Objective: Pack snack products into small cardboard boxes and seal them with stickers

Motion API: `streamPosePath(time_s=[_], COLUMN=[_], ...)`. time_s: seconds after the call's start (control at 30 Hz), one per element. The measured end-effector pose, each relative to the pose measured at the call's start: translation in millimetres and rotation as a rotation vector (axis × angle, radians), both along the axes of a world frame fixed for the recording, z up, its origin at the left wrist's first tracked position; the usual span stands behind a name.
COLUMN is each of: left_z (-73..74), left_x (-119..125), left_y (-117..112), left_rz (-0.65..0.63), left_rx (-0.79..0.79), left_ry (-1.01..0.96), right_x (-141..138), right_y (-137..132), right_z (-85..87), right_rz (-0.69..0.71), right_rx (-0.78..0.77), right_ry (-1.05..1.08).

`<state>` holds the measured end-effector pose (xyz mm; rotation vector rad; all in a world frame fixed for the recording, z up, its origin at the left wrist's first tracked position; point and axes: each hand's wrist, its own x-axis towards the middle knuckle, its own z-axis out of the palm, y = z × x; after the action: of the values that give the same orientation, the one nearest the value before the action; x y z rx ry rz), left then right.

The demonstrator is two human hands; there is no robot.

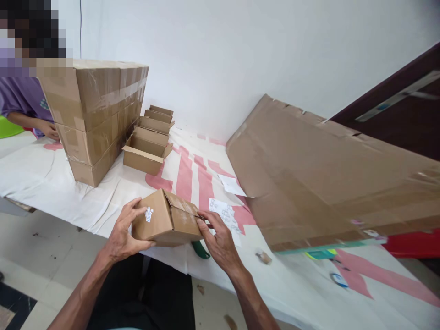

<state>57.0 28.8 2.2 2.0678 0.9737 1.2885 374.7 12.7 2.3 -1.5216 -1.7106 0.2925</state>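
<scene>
1. Holding closed carton [187, 223] at near edge of cloth-covered table [110, 199].
2. Clamping 1 end between left hand [121, 233] thumb and fingers; bracing other end with right hand [220, 239], fingers curled at seam.
3. Probably handling taped seam; next, calling for steady 2-handed support.

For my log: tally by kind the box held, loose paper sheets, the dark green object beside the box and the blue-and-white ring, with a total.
Held box: 1
Paper sheets: 2
Dark green object: 1
Blue-and-white ring: 1
Total: 5
</scene>
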Motion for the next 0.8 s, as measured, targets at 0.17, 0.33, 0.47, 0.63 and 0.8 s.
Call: streamPosePath(time_s=[0.17,0.33,0.47,0.63,0.8], left_z=[2.6,4.4,9.4,15.5,19.8], left_x=[4,6,9,15,22], left_y=[-1,-1,-2,-4,-5], left_rz=[0.005,0.01,0.017,0.04,0.056], left_rx=[0.043,0.043,0.008,0.002,0.025], left_ry=[0.006,0.001,-0.004,0.008,0.039], right_x=[0,1,5,-13,-66], right_y=[-3,-3,1,3,0], right_z=[1.4,-0.5,3.9,50.3,111.4], right_rz=[-0.008,-0.014,-0.016,-0.036,0.248], right_rx=[-0.03,-0.036,-0.028,0.137,0.338], right_ry=[0.042,0.067,0.028,-0.049,-0.277])
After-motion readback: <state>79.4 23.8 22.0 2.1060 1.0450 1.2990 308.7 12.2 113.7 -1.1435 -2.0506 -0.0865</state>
